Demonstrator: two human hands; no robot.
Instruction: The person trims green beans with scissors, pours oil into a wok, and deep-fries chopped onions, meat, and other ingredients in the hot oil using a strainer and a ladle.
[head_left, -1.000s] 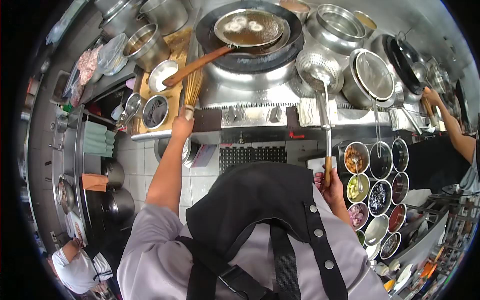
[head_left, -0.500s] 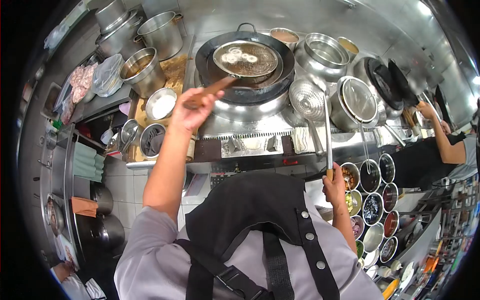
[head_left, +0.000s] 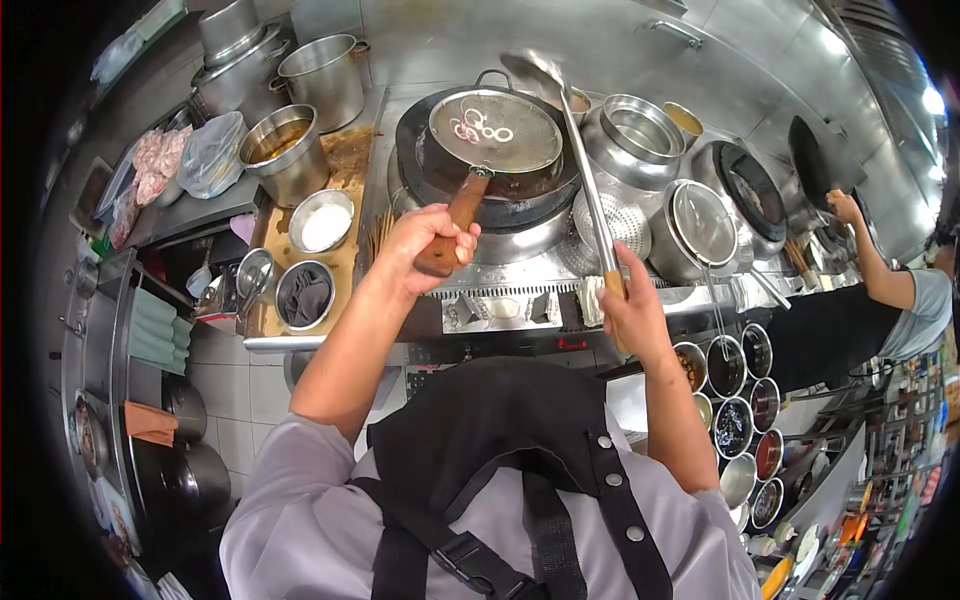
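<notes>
My left hand (head_left: pixel 432 245) is wrapped round the wooden handle (head_left: pixel 460 215) of a round mesh strainer (head_left: pixel 510 155), which is over the black wok (head_left: pixel 415 165). Several pale rings (head_left: pixel 482 127) lie on the strainer's mesh. In my right hand (head_left: pixel 630 300) is the wooden end of a long-handled metal ladle (head_left: pixel 592 190). The ladle's head (head_left: pixel 530 68) is raised behind the strainer's right side and is blurred. Below the ladle's shaft, a perforated skimmer (head_left: pixel 625 235) rests on the stove.
A pot of orange liquid (head_left: pixel 285 150), a bowl of white powder (head_left: pixel 325 222) and a bamboo brush (head_left: pixel 380 235) stand left. Nested bowls (head_left: pixel 640 135) and a strainer on a pot (head_left: pixel 705 225) are right. Another person's arm (head_left: pixel 875 250) holds a wok (head_left: pixel 815 160).
My left hand has closed round the strainer's handle, and the strainer is lifted off the wok's liquid. My right hand has moved forward and raised the ladle. The other person's wok has moved.
</notes>
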